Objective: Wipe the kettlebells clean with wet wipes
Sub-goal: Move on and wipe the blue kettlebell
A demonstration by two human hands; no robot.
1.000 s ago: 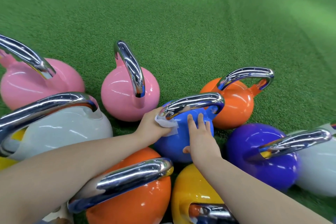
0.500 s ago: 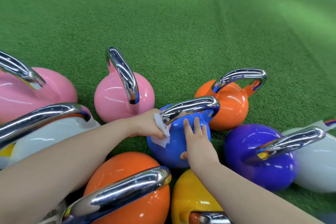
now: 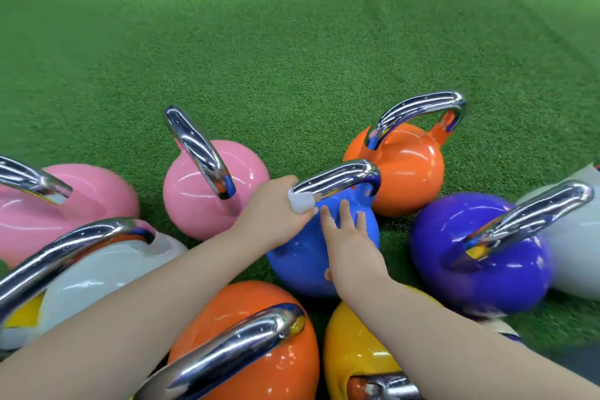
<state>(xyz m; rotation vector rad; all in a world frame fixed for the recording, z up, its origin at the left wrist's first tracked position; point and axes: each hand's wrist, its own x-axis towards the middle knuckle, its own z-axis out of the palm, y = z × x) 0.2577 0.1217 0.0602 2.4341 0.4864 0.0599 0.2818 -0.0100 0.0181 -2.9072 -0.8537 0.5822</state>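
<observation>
A blue kettlebell [image 3: 298, 263] with a chrome handle [image 3: 337, 177] stands in the middle of a cluster of kettlebells on green turf. My left hand [image 3: 272, 214] grips a bunched white wet wipe [image 3: 300, 201] and holds it against the left end of that handle. My right hand [image 3: 350, 237] lies flat on the blue body, its fingers straight and spread, just right of the wipe.
Around it stand two pink kettlebells [image 3: 198, 195], two orange ones [image 3: 406, 172], a purple one [image 3: 487, 260], a yellow one [image 3: 354, 351] and white ones [image 3: 97, 269]. Their chrome handles stick up near my forearms. Open green turf [image 3: 292, 42] stretches beyond.
My left hand has slid the wipe from the blue body up onto the left end of the chrome handle. My right hand has stayed flat on the blue kettlebell.
</observation>
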